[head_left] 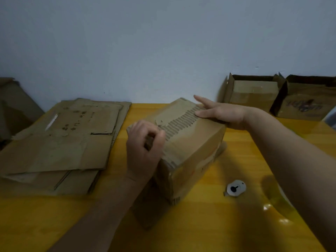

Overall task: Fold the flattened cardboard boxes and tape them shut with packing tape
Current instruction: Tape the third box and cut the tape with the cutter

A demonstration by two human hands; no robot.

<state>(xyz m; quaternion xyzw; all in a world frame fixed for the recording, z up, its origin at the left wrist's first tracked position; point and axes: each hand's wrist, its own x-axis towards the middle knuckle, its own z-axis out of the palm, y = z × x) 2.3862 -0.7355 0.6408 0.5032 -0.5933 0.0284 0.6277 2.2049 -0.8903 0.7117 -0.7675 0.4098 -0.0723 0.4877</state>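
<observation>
You work at a glossy yellow wooden table (209, 224) that stands against a plain pale blue-grey wall (145, 42). The light is dim.

In the middle of the table stands one folded cardboard box (189, 142), turned at an angle to you. Its top is torn, so the ribbed inner layer shows along the seam. Your left hand (143, 150) rests at the near end of the top, and its fingers (156, 135) are curled, pinching at the edge of the torn cardboard. Your right hand (220, 113) lies flat on the far end of the top, with the fingers (201, 100) straight and spread, pressing down.

To the left lies one stack of flattened boxes (60, 144); how many sheets it has I cannot tell. The top sheet carries dark handwriting, too blurred to read.

At the far right, against the wall, stand two open boxes (254, 93). The right one has a dark printed logo that is not legible.

Near your right forearm lies one small white round cutter (236, 188) with a black mark at its centre. Just right of it is one roll of clear packing tape (276, 199), partly hidden by the arm.
</observation>
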